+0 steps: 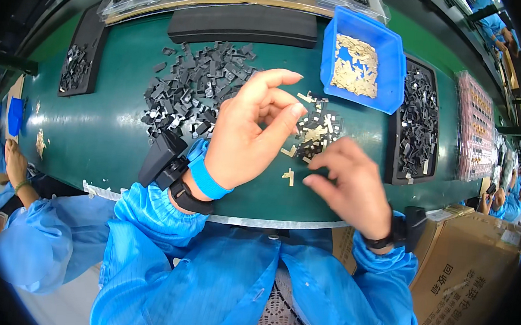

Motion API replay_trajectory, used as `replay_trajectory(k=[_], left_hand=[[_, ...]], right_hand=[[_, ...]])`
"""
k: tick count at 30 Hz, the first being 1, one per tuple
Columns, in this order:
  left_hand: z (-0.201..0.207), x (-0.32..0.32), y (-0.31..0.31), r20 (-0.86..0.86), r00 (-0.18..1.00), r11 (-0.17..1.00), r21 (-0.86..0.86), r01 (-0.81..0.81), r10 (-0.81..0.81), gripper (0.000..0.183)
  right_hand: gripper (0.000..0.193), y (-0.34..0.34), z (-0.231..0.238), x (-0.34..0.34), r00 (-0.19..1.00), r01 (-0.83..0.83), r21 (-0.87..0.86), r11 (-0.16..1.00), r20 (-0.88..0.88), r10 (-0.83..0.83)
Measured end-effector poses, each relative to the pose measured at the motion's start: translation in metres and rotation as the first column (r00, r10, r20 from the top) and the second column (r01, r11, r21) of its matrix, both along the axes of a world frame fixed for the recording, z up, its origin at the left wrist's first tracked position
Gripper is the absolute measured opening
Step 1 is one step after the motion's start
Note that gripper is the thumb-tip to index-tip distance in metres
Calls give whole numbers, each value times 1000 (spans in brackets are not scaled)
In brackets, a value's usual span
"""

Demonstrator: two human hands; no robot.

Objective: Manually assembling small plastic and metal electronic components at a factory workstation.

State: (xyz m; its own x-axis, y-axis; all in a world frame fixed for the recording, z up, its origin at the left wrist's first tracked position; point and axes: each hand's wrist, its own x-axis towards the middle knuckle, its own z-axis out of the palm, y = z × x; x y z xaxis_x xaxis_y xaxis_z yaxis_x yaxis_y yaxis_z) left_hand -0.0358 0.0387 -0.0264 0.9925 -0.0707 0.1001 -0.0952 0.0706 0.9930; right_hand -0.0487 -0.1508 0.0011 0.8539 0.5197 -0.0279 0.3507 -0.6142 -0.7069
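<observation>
My left hand [251,128] is held above the bench with its fingers curled toward the thumb; what they may hold is hidden. My right hand [352,187], slightly blurred, hovers low to the right with thumb and forefinger apart and nothing visible between them. Between and beyond the hands lies a mixed pile of small black plastic parts and gold-coloured metal pieces [315,134]. One loose L-shaped metal piece [288,176] sits on the green bench top near my right thumb. Behind my left hand spreads a larger heap of black plastic parts [200,80], partly covered by it.
A blue bin [390,81] of metal pieces stands beyond my right hand. Black trays of parts flank the bench at right [415,179] and far left [90,36]. A black block [243,27] and clear plastic trays [254,0] line the back. A carton [471,262] stands right; a co-worker's sleeve [75,222] shows left.
</observation>
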Motion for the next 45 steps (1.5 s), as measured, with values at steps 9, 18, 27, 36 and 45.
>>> replay_trajectory(k=[9,18,27,36,45], left_hand=[[0,1,-1,23,1000,1000,25,3,-4,34],[0,0,0,-26,999,1000,20,22,-21,32],[4,4,4,-78,994,988,124,87,-77,23],[26,-3,16,-273,908,917,157,368,-318,11],[8,-1,1,-94,995,998,-60,25,-31,7]], right_hand=[[19,23,-10,-5,991,-129,-156,979,24,134],[18,25,-5,-1,986,-145,-192,971,48,157],[15,20,0,10,981,-189,-179,966,6,193],[8,17,16,43,978,-149,103,983,159,132],[11,21,-7,42,919,213,523,825,-395,13]])
